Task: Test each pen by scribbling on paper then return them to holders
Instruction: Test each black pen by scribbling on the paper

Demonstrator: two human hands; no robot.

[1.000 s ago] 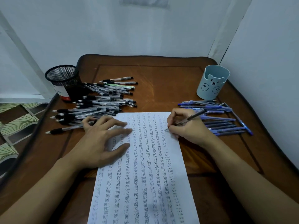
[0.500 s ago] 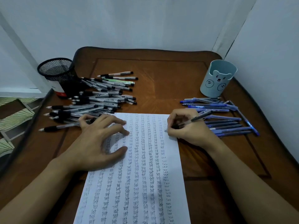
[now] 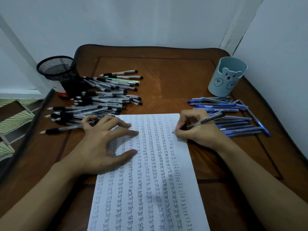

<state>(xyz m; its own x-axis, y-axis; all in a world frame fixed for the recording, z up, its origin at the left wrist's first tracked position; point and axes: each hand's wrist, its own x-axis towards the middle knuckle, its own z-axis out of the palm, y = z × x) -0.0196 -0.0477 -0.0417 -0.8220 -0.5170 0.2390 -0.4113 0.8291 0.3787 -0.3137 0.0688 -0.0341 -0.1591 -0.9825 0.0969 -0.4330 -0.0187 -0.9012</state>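
Note:
A white sheet of paper covered in columns of the word "test" lies in the middle of the wooden table. My right hand grips a dark pen with its tip touching the paper's right margin near the top. My left hand presses the sheet's upper left part with spread fingers. A heap of black pens lies at the left, a group of blue pens at the right. The black mesh holder and the pale blue bear holder stand at the back corners.
White walls close the table in behind and on the right. The table's left edge drops to a patterned floor. Bare wood shows between the two pen piles at the back.
The view has tilted down slightly. The right hand's pen tip stays at the paper's right margin with small writing shifts. The left hand keeps pressing the sheet.

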